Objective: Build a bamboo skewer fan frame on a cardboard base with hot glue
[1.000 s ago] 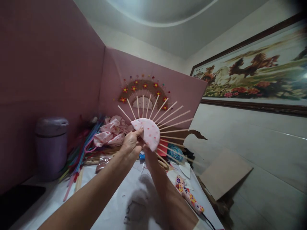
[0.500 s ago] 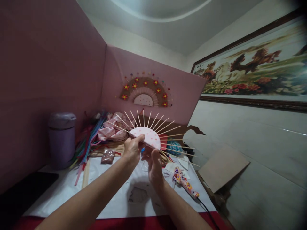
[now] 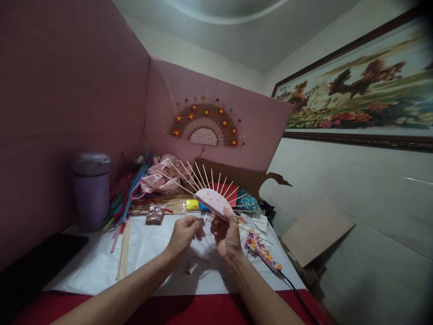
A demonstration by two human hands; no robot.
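My right hand (image 3: 228,237) grips the lower right edge of a half-round fan (image 3: 214,198), its thumb on the front. The fan has a pale pink, dotted centre, and thin wooden sticks spread outward from its curved edge. It is held up above the table, tilted down to the right. My left hand (image 3: 185,231) is off the fan, just left of its lower edge, with its fingers curled in and the thumb against them. Whether anything small is pinched there I cannot make out. To the right of my right hand lies a flower-patterned glue gun (image 3: 263,253) with a black cord.
Behind stand a pink board (image 3: 257,122) bearing a decorated fan (image 3: 206,115), pink cloth (image 3: 162,176) and blue yarn (image 3: 246,201). A purple tumbler (image 3: 90,194) and coloured pipe cleaners (image 3: 130,194) are at left. Yellow (image 3: 192,205) and brown packets (image 3: 155,215) lie on the white sheet (image 3: 98,266).
My left hand has let go of the fan and moved down and left. The fan, in my right hand, has shifted right and down and tilted more. The yellow packet has come into sight.
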